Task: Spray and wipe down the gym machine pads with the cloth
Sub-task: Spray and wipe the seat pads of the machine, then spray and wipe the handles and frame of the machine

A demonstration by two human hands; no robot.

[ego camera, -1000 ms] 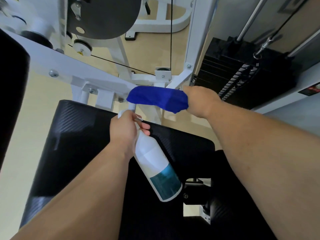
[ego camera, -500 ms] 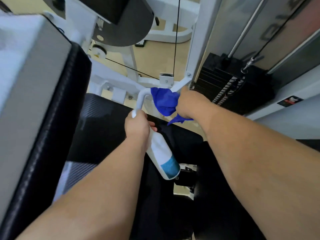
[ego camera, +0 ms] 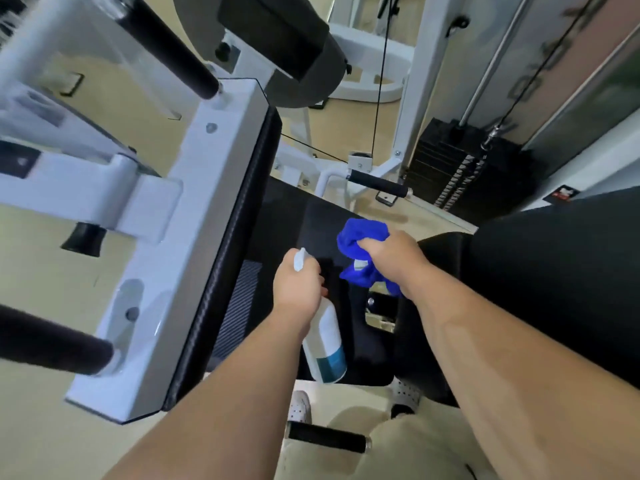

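Note:
My left hand (ego camera: 298, 289) grips the neck of a white spray bottle (ego camera: 323, 344) with a teal label, its body pointing down toward me over the black seat pad (ego camera: 304, 220). My right hand (ego camera: 391, 261) holds a bunched blue cloth (ego camera: 360, 237) just above the seat pad's right side. An upright black pad (ego camera: 239, 237) on a white frame stands edge-on at the left of the seat. Another black pad (ego camera: 536, 289) lies to the right, under my right forearm.
White machine frame (ego camera: 145, 237) with black-gripped handles (ego camera: 45, 341) fills the left. A black-gripped bar (ego camera: 377, 183), a cable and the black weight stack (ego camera: 460, 171) stand beyond the seat. A round dark pad (ego camera: 287, 46) hangs above. My shoes and beige trousers show below.
My right hand pulled the cloth off the far handle bar and back over the seat, bunching it. The view rose and pulled back, bringing the upright pad and white frame into view.

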